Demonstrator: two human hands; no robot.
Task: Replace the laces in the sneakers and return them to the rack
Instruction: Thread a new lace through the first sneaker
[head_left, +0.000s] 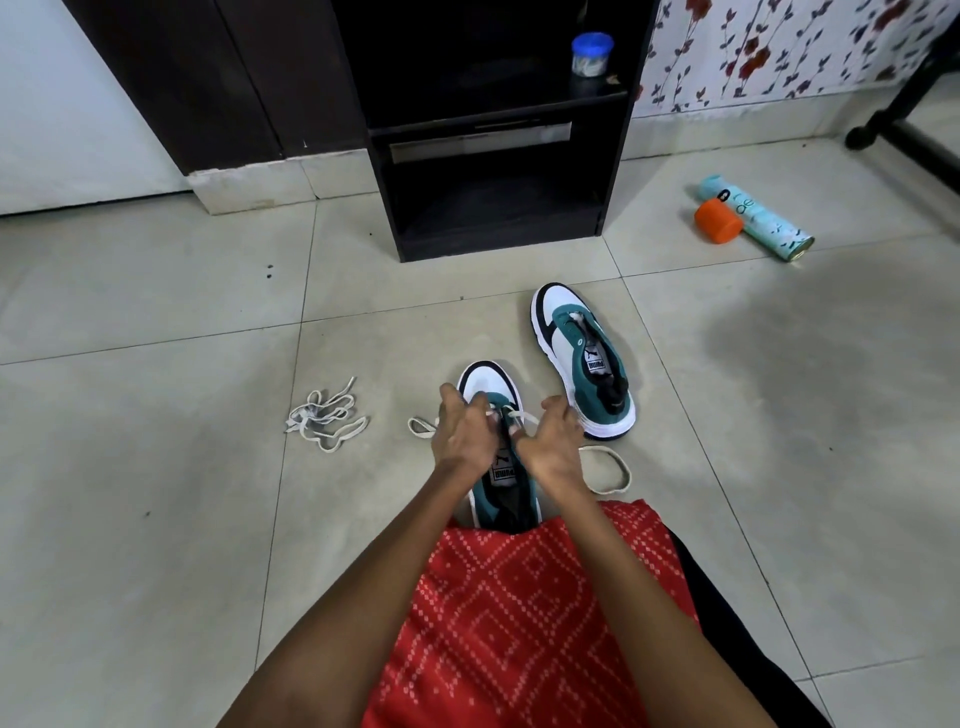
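A white, teal and black sneaker (487, 387) stands on the floor tiles right in front of me, toe pointing away. My left hand (464, 435) and my right hand (551, 440) sit over its eyelets, and each pinches part of the white lace (523, 417) threaded there. One lace end loops out to the left (418, 426), the other to the right (613, 470). The second sneaker (582, 358) stands unlaced further off to the right. A loose tangled lace (326, 422) lies on the floor to the left. The dark rack (493, 156) stands ahead.
A blue-lidded jar (592, 54) sits on the rack's upper shelf. An orange cap (718, 221) and a teal spray can (753, 218) lie on the floor at the right. A black furniture leg (904, 130) is at the far right. My red patterned clothing (519, 623) fills the lower frame.
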